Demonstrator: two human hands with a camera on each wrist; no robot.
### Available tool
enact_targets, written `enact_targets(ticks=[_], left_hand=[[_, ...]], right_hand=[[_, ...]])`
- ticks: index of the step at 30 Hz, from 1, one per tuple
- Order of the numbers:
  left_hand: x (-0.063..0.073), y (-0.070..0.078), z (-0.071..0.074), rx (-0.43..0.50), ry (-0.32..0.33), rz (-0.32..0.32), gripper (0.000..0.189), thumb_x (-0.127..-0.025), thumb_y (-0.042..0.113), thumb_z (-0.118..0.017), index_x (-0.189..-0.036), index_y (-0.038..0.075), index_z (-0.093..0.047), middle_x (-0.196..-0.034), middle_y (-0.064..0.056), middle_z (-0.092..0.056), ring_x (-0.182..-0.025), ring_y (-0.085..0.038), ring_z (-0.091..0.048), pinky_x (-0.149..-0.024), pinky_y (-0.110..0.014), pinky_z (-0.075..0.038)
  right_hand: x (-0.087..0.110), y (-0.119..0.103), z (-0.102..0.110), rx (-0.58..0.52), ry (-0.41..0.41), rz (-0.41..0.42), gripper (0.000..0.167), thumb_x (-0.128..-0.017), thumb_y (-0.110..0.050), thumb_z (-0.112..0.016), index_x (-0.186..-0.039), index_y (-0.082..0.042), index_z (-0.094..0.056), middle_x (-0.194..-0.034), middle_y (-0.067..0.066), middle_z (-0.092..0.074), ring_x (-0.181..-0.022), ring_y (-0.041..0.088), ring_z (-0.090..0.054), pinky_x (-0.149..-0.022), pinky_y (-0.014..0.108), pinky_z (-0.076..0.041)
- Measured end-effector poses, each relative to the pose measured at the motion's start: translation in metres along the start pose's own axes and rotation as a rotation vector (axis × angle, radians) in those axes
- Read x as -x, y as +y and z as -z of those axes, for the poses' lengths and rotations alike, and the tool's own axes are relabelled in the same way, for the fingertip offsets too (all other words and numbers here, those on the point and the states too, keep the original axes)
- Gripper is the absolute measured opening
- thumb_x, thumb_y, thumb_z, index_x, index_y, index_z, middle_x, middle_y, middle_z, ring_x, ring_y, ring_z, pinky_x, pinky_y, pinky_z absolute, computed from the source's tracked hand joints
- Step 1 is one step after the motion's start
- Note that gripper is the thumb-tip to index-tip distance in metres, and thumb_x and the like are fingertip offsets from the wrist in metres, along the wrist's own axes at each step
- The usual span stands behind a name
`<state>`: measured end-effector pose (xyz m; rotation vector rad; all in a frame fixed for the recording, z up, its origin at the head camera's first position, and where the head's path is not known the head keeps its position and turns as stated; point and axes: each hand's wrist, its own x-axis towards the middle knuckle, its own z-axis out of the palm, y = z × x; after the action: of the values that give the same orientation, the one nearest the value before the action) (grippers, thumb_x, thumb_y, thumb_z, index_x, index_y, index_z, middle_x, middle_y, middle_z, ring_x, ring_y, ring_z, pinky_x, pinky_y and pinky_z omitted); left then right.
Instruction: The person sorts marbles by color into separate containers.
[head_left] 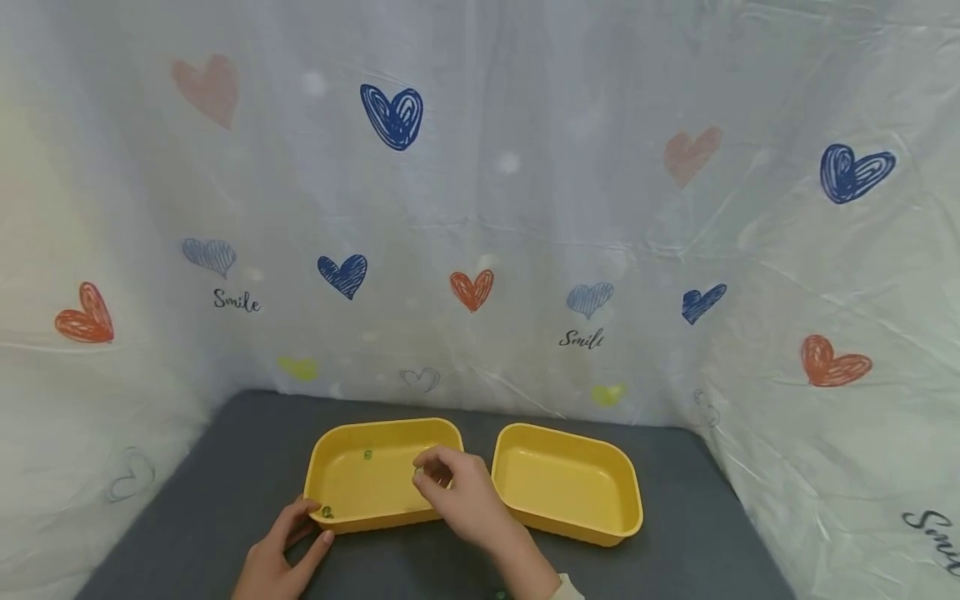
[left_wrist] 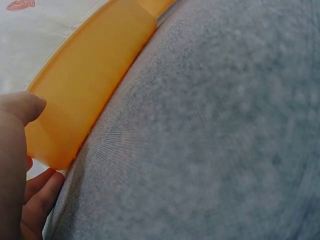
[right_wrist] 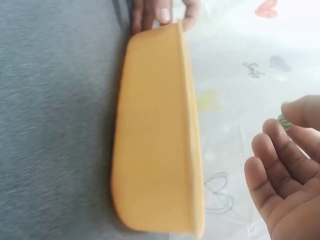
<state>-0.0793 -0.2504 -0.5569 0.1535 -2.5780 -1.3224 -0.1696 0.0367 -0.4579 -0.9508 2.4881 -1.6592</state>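
Observation:
At the near left corner of the left yellow plastic bin [head_left: 390,525], my left hand [head_left: 285,550] grips the wall, thumb on the near side and fingers round the end. In the left wrist view the thumb [left_wrist: 34,107] lies against the bin's side. Above the bin's right part, my right hand [head_left: 465,496] pinches a small green striped marble [right_wrist: 284,121] between thumb and index finger, the other fingers loosely bent. Inside this bin lie a green marble [head_left: 367,455] towards the back and more green [head_left: 327,512] in the near left corner.
A second yellow bin [head_left: 570,483] stands close on the right. Both are on a dark grey cloth surface [head_left: 690,533]. A small green thing [head_left: 501,595] shows at the bottom edge beside the right forearm. A white curtain with hearts [head_left: 472,208] hangs behind and at both sides.

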Motion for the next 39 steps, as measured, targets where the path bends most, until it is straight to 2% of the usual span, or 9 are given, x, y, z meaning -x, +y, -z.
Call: enact_targets(ticks=[7, 14, 20, 28, 36, 39], left_hand=[[0.000, -0.003, -0.006, 0.020, 0.005, 0.008, 0.047, -0.104, 0.034, -0.081, -0.141, 0.013, -0.060, -0.149, -0.028, -0.061, -0.124, -0.043, -0.071, -0.096, -0.045, -0.066], [0.000, -0.002, -0.004, 0.025, -0.007, 0.003, 0.048, -0.104, 0.034, -0.080, -0.142, 0.014, -0.059, -0.147, -0.025, -0.063, -0.124, -0.042, -0.072, -0.096, -0.046, -0.066], [0.001, 0.000, -0.004, 0.027, -0.014, 0.011, 0.048, -0.104, 0.032, -0.081, -0.143, 0.014, -0.059, -0.149, -0.023, -0.063, -0.126, -0.041, -0.071, -0.097, -0.043, -0.065], [0.000, 0.001, -0.002, 0.016, 0.014, -0.049, 0.045, -0.104, 0.026, -0.081, -0.142, 0.014, -0.060, -0.144, -0.020, -0.066, -0.123, -0.039, -0.072, -0.095, -0.045, -0.066], [0.000, 0.003, 0.000, 0.012, -0.031, 0.012, 0.047, -0.103, 0.026, -0.081, -0.143, 0.015, -0.059, -0.147, -0.022, -0.064, -0.124, -0.040, -0.072, -0.098, -0.047, -0.065], [-0.001, 0.003, 0.000, 0.009, -0.028, 0.011, 0.047, -0.103, 0.026, -0.082, -0.143, 0.015, -0.059, -0.148, -0.024, -0.063, -0.124, -0.040, -0.072, -0.098, -0.048, -0.065]], right_hand=[[-0.017, 0.001, -0.002, 0.025, 0.065, -0.034, 0.010, -0.107, -0.022, -0.074, -0.113, -0.017, -0.079, -0.094, -0.009, -0.072, -0.085, 0.008, -0.066, -0.078, 0.027, -0.060], [-0.027, 0.005, -0.008, 0.037, 0.051, -0.086, 0.012, -0.107, -0.024, -0.075, -0.116, -0.018, -0.079, -0.098, -0.010, -0.070, -0.088, 0.008, -0.065, -0.082, 0.028, -0.059], [-0.033, 0.008, -0.011, 0.038, 0.039, -0.113, 0.012, -0.107, -0.022, -0.075, -0.117, -0.017, -0.079, -0.097, -0.010, -0.071, -0.086, 0.006, -0.065, -0.077, 0.026, -0.058], [-0.039, 0.013, -0.011, 0.058, 0.046, -0.140, 0.012, -0.106, -0.021, -0.076, -0.116, -0.016, -0.079, -0.095, -0.011, -0.072, -0.085, 0.005, -0.066, -0.074, 0.026, -0.059], [-0.041, 0.021, -0.011, 0.049, 0.055, -0.150, 0.011, -0.105, -0.021, -0.077, -0.115, -0.017, -0.080, -0.094, -0.011, -0.072, -0.085, 0.006, -0.066, -0.075, 0.026, -0.059], [-0.041, 0.023, -0.010, 0.054, 0.056, -0.142, 0.011, -0.105, -0.022, -0.076, -0.115, -0.018, -0.080, -0.094, -0.010, -0.072, -0.084, 0.006, -0.066, -0.074, 0.026, -0.059]])
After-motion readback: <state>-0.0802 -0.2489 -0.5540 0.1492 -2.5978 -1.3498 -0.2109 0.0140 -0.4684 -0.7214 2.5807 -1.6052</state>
